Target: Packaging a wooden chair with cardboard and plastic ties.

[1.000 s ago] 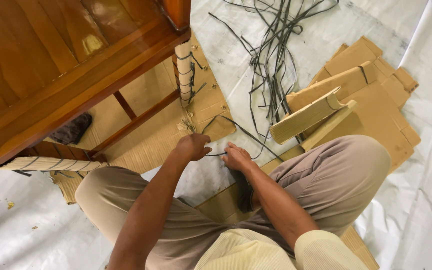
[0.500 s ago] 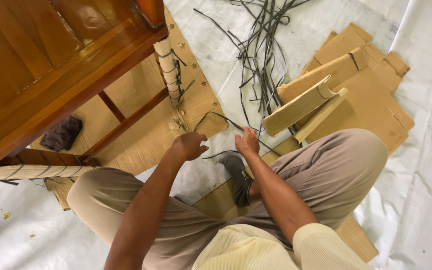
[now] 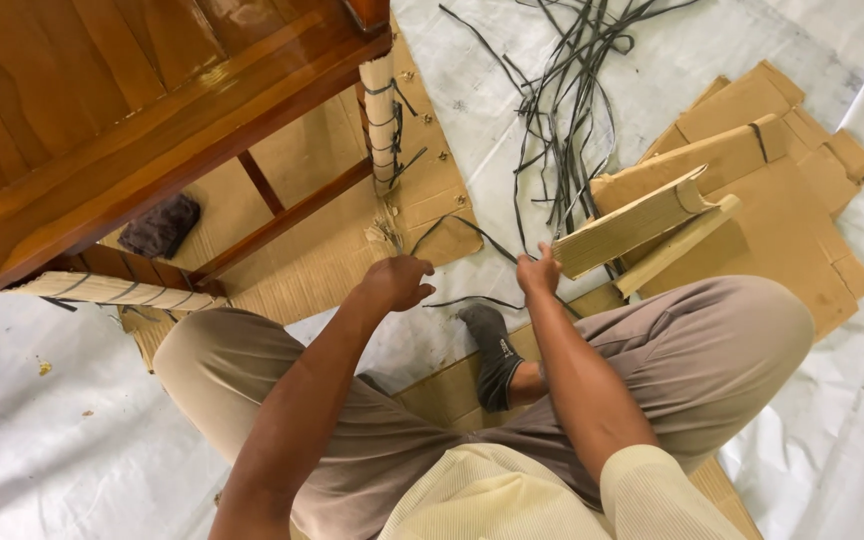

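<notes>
I sit cross-legged on a white floor sheet. My left hand (image 3: 398, 281) is curled near the foot of a wooden table leg (image 3: 381, 125) that is wrapped in corrugated cardboard and bound with black straps. My right hand (image 3: 538, 271) pinches a black plastic strap (image 3: 492, 243) that loops across the sheet toward the wrapped leg. A second strap end (image 3: 462, 300) lies between my hands. My dark-socked foot (image 3: 496, 352) rests just below them.
A polished wooden table (image 3: 102, 130) fills the upper left, with another wrapped leg (image 3: 102, 290) at left. A tangle of black straps (image 3: 572, 80) lies ahead. Folded cardboard pieces (image 3: 742, 190) are stacked at right. A dark cloth (image 3: 160, 226) lies under the table.
My right hand has lifted from the floor near my foot and moved up and right with the strap. My left hand stayed close to the wrapped leg's base. The view shifted slightly.
</notes>
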